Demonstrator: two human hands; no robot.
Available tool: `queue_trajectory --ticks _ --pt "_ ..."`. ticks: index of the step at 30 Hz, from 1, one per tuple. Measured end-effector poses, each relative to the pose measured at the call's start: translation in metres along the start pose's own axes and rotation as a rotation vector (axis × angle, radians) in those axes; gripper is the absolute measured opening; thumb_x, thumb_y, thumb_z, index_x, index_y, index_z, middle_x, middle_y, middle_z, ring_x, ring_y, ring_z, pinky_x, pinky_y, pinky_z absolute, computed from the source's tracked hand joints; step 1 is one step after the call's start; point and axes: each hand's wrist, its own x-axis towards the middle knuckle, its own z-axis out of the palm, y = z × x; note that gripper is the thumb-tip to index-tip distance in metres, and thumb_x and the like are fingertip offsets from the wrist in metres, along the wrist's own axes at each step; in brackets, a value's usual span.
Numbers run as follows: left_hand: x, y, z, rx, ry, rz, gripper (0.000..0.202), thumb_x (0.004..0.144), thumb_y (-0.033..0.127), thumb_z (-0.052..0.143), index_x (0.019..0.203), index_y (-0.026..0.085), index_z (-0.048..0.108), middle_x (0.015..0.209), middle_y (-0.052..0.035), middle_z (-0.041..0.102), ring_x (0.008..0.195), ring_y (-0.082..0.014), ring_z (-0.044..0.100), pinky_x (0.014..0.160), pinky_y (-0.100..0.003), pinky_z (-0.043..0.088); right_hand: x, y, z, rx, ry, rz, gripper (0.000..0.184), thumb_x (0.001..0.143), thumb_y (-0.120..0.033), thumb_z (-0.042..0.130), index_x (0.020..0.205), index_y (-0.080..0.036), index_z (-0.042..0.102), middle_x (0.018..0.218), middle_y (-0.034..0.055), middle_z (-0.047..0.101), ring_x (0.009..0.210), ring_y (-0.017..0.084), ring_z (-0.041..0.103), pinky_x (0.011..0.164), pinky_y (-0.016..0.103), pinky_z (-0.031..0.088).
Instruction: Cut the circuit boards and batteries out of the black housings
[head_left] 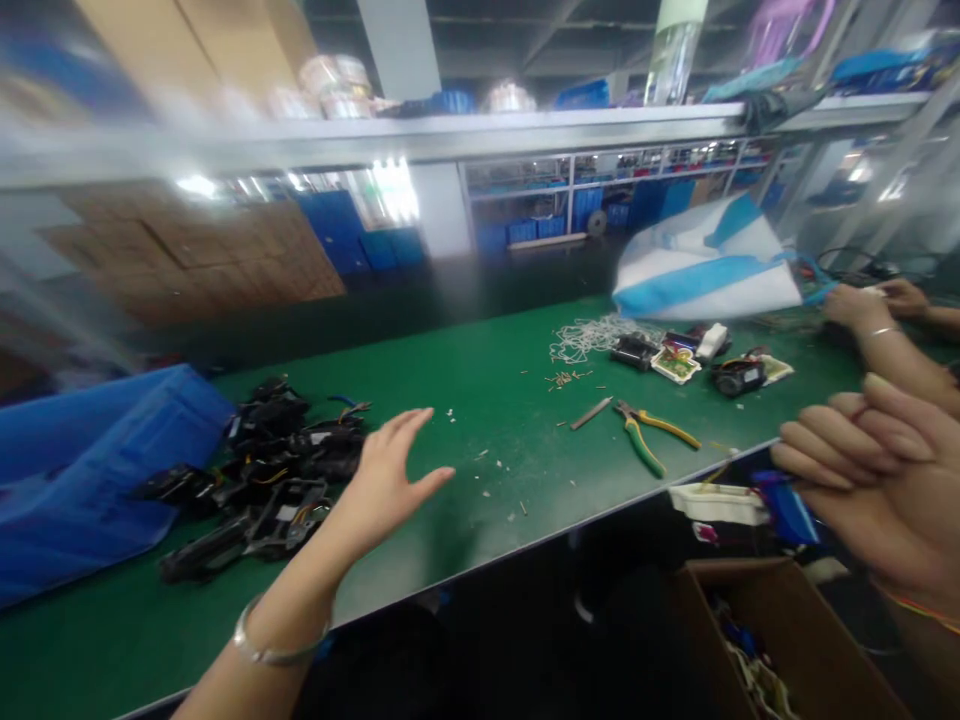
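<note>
My left hand (386,480) hovers open over the green table (480,400), fingers spread, with a silver bracelet on its wrist. It is just right of a pile of black plastic parts with wires (262,470) and does not touch it. My right hand (877,470) is at the right edge, off the table's front edge, with its fingers held together and bent forward. A blue part (787,510) and a white piece (716,500) sit just under its fingertips, and coloured wires run beneath its wrist. Whether it grips them is hidden.
Yellow-green pliers (649,435) and a metal strip (591,412) lie mid-table, with small circuit parts (679,360) and white cord (589,335) behind. A blue bag (82,470) lies at left and an open cardboard box (780,640) below right. Another person's hands (862,310) work by a blue-white bag (705,265).
</note>
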Motion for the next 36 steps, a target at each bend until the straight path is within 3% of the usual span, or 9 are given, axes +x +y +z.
queue_trajectory --ticks 3,7,11,14,18,20,23,29,36 --pt "-0.007 0.067 0.001 -0.338 -0.368 0.133 0.078 0.075 0.05 0.062 0.142 0.035 0.025 0.148 -0.0038 0.03 0.133 -0.0269 0.032 0.109 -0.045 0.03 0.005 0.008 0.042 0.103 -0.051 0.062 0.045 0.089 -0.024 0.05 0.051 -0.019 0.026 0.051 -0.0062 0.014 0.043 0.008 0.019 0.039 0.025 0.017" --pt "-0.016 0.125 0.013 -0.682 -0.569 0.13 0.107 0.057 0.047 0.079 0.145 0.034 0.02 0.151 -0.0072 0.026 0.134 -0.033 0.03 0.11 -0.05 0.027 0.004 0.018 0.077 0.186 -0.186 0.107 0.046 0.092 -0.025 0.047 0.051 -0.019 0.026 0.051 -0.0062 0.014 0.043 0.009 0.018 0.04 0.024 0.016" --pt "-0.017 0.139 0.037 -1.211 -0.748 -0.126 0.124 0.057 0.041 0.082 0.146 0.032 -0.003 0.15 -0.0172 0.023 0.128 -0.0354 0.041 0.1 -0.052 0.038 0.006 0.029 0.093 0.241 -0.302 0.179 0.046 0.093 -0.025 0.046 0.051 -0.019 0.029 0.052 -0.0063 0.015 0.044 0.009 0.018 0.042 0.024 0.019" --pt "-0.021 0.14 0.051 -1.539 -0.848 -0.253 0.126 0.062 0.038 0.081 0.144 0.031 -0.015 0.142 -0.0211 0.037 0.121 -0.0332 0.05 0.098 -0.052 0.038 0.008 0.042 0.1 0.25 -0.343 0.187 0.045 0.093 -0.028 0.047 0.052 -0.019 0.03 0.052 -0.0065 0.017 0.044 0.009 0.018 0.042 0.023 0.021" --pt "-0.023 0.143 0.054 -1.777 -0.897 -0.272 0.087 0.081 0.061 0.05 0.147 0.027 0.004 0.121 -0.0177 0.059 0.101 -0.0288 0.063 0.095 -0.051 0.038 0.005 0.057 0.11 0.251 -0.384 0.222 0.046 0.092 -0.028 0.049 0.051 -0.019 0.028 0.051 -0.0067 0.016 0.043 0.009 0.017 0.042 0.022 0.022" --pt "-0.02 0.143 0.051 -1.825 -0.874 -0.277 0.07 0.085 0.059 0.045 0.143 0.029 0.021 0.121 -0.0151 0.058 0.096 -0.0263 0.064 0.09 -0.048 0.043 0.002 0.062 0.115 0.262 -0.414 0.262 0.048 0.092 -0.027 0.048 0.05 -0.019 0.026 0.05 -0.0068 0.016 0.043 0.008 0.016 0.042 0.022 0.022" --pt "-0.013 0.136 0.05 -1.83 -0.762 -0.291 0.061 0.083 0.043 0.059 0.136 0.03 0.034 0.121 -0.0105 0.058 0.093 -0.0213 0.063 0.087 -0.04 0.046 0.0 0.067 0.125 0.26 -0.453 0.28 0.049 0.092 -0.026 0.047 0.049 -0.019 0.024 0.049 -0.0068 0.015 0.043 0.009 0.015 0.041 0.022 0.021" --pt "0.003 0.11 0.055 -1.838 -0.57 -0.45 0.063 0.079 0.041 0.064 0.134 0.026 0.036 0.105 -0.0072 0.062 0.079 -0.0163 0.062 0.074 -0.034 0.051 0.02 0.09 0.145 0.074 -0.526 0.2 0.047 0.092 -0.032 0.046 0.051 -0.019 0.028 0.048 -0.007 0.019 0.043 0.009 0.018 0.043 0.021 0.026" --pt "0.025 0.062 0.053 -1.851 0.116 -0.443 0.058 0.065 0.014 0.077 0.111 0.023 0.042 0.107 -0.0049 0.063 0.093 -0.0158 0.064 0.081 -0.028 0.05 0.087 0.123 0.136 -0.534 -0.402 -0.34 0.041 0.09 -0.041 0.05 0.056 -0.019 0.048 0.065 0.0004 0.052 0.066 0.014 0.051 0.068 0.028 0.043"
